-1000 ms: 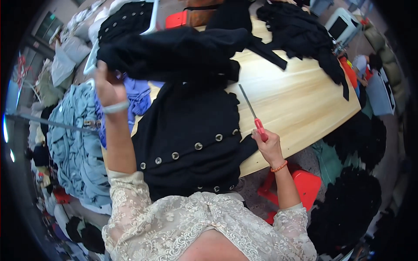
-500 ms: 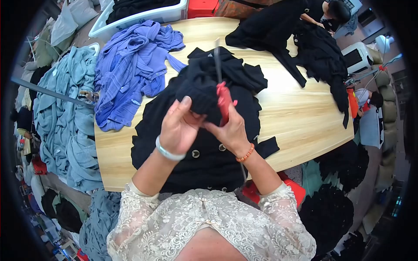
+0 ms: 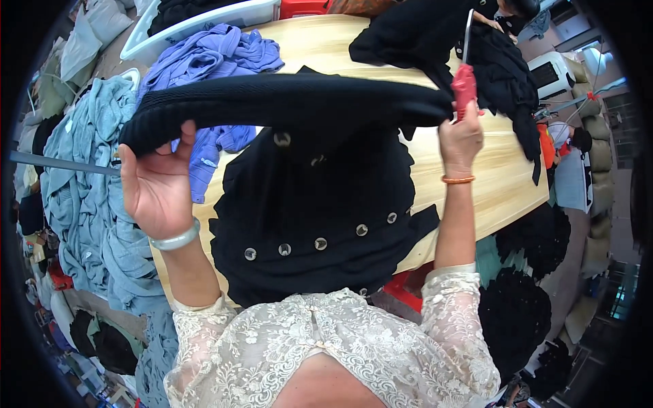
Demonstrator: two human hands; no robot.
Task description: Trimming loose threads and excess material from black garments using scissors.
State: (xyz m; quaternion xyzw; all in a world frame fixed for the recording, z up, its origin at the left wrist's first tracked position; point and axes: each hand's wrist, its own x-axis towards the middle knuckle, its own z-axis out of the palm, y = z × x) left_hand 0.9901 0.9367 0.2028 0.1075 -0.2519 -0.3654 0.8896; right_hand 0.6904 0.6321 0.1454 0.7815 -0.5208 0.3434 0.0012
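A black knit garment [image 3: 320,197] with shiny round buttons lies on the table before me, its upper band stretched sideways in the air between my hands. My left hand [image 3: 160,187] grips the ribbed left end of this band, thumb in front. At the other end, my right hand [image 3: 461,139] holds the band's right end together with a tool [image 3: 465,88]. The tool has a red wrapped handle and a long thin metal blade pointing up; its exact kind is hard to make out. A row of buttons runs across the garment's lower part.
Purple garments [image 3: 218,58] lie on the wooden table [image 3: 503,163] at the far left, beside a heap of grey-blue garments [image 3: 88,197]. A white bin [image 3: 204,26] stands behind. At the far right, a person's hand [image 3: 490,24] is by more black garments [image 3: 401,41].
My hands have moved apart and up, spreading the bunched black garment into a stretched band. The red-handled tool has travelled to the right with my right hand.
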